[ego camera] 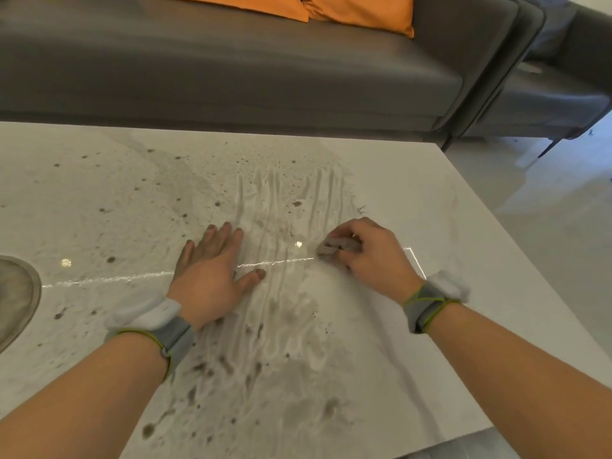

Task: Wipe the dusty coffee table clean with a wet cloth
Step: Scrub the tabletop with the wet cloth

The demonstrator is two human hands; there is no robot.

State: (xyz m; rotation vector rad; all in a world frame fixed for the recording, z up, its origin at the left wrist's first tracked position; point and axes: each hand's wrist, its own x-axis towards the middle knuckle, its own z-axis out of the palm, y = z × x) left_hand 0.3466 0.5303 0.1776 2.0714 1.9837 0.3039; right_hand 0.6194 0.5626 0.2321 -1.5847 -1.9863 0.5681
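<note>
While your right hand (367, 250) grips the cloth (336, 247), fingers curled round it, the dust (265, 326) on the surface (463, 226) lies left, nearer your flat left hand (212, 266).

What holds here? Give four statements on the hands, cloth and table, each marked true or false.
1. The right hand grips a bunched grey cloth. True.
2. The left hand holds a spray bottle. False: it lies flat on the coffee table, fingers straight.
3. The tabletop is already spotless. False: streaked dust covers its middle.
4. Orange cushions lie on the grey sofa beyond. True.
</note>
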